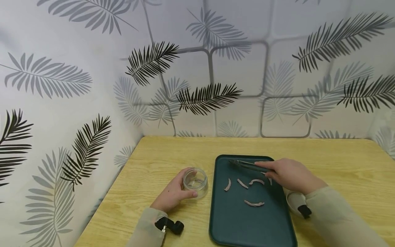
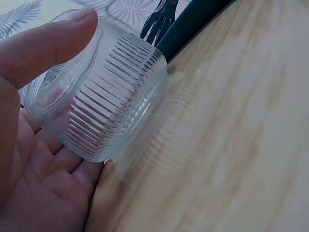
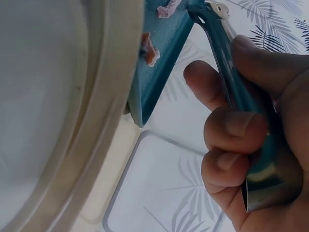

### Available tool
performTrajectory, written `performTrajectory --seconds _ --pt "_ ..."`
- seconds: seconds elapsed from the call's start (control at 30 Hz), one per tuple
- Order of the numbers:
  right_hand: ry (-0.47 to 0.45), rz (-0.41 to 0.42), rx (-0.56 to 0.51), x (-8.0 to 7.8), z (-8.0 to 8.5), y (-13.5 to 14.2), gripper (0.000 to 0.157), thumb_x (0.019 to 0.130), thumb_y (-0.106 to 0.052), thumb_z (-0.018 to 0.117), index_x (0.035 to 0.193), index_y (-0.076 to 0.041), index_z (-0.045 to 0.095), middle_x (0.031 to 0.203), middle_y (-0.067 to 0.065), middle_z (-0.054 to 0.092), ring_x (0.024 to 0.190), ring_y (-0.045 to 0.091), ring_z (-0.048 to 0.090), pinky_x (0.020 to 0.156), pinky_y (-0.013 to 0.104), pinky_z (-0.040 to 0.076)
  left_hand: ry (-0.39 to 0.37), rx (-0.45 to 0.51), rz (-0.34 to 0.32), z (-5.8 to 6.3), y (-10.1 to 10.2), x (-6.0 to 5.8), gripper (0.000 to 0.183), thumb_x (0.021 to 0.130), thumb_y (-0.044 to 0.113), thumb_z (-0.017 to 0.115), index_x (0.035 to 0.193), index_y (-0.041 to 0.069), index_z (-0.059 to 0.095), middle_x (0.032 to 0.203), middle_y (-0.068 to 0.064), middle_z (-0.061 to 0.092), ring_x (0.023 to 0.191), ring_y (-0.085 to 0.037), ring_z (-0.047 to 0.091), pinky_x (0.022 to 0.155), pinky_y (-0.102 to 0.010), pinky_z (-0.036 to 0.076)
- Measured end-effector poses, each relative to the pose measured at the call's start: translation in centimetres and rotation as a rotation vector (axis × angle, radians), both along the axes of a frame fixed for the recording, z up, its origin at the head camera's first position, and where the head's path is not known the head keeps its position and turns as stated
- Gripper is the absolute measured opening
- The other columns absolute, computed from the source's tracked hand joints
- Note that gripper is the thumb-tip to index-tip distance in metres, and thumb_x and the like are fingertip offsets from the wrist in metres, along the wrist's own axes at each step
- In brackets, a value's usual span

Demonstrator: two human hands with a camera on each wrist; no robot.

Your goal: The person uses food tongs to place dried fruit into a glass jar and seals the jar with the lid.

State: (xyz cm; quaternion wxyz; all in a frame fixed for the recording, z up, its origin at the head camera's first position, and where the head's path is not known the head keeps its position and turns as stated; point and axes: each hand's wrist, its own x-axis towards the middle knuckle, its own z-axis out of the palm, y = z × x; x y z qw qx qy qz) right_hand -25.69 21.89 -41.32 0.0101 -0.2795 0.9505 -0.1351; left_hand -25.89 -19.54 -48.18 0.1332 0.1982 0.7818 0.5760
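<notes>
Left hand (image 1: 174, 193) has fingers curled round a ribbed glass jar (image 2: 108, 92), right hand (image 1: 291, 175) gripping some metal tongs (image 3: 234, 87) over a green tray (image 1: 250, 226).

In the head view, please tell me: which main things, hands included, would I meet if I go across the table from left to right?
Left hand → glass jar → dark green tray → right hand.
</notes>
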Motion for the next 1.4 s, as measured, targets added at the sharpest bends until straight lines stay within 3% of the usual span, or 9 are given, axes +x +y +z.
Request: performTrajectory --seconds 0.2,0.53,0.77,1.13,1.4 --pt "0.031 -0.009 0.003 0.3 0.1 0.3 0.048 0.099 -0.021 0.067 0.146 -0.022 0.058 0.06 -0.013 0.049 0.052 0.006 0.042 0.054 0.03 0.036 0.007 -0.003 0.0 0.1 0.2 0.0 0.083 0.086 0.018 0.083 0.154 0.027 0.036 0.155 -0.004 0.043 0.14 -0.02 0.042 0.111 -0.045 0.034" --pt "-0.029 -0.019 -0.037 0.7 0.2 0.8 0.049 0.101 -0.024 0.064 0.148 -0.029 0.055 0.06 -0.012 0.046 0.05 0.007 0.04 0.054 0.029 0.036 -0.008 -0.001 -0.016 -0.1 0.3 -0.1 0.084 0.087 0.019 0.082 0.155 0.025 0.034 0.156 -0.005 0.042 0.142 -0.021 0.039 0.112 -0.046 0.032" --pt "-0.017 0.025 -0.078 1.0 0.3 0.3 0.049 0.101 -0.024 0.064 0.149 -0.029 0.054 0.059 -0.013 0.047 0.047 0.005 0.038 0.051 0.028 0.035 -0.016 0.004 -0.014 -0.2 0.1 -0.1 0.086 0.087 0.018 0.083 0.157 0.021 0.033 0.156 -0.005 0.042 0.143 -0.02 0.038 0.113 -0.047 0.032" --pt "-0.003 0.068 -0.101 2.0 1.8 -1.6 0.049 0.102 -0.033 0.06 0.151 -0.031 0.051 0.055 -0.014 0.042 0.045 0.004 0.033 0.05 0.026 0.034 0.001 -0.006 -0.005 -0.1 0.1 0.0 0.088 0.087 0.019 0.082 0.158 0.018 0.031 0.156 -0.005 0.042 0.142 -0.022 0.039 0.112 -0.046 0.033" --pt "0.029 0.111 -0.126 2.9 2.9 -3.6 0.051 0.1 -0.033 0.063 0.15 -0.032 0.052 0.081 -0.025 0.061 0.052 0.0 0.039 0.054 0.026 0.037 0.0 -0.012 0.01 0.0 0.1 0.0 0.085 0.085 0.021 0.084 0.154 0.027 0.036 0.154 -0.003 0.044 0.143 -0.02 0.038 0.114 -0.046 0.03"
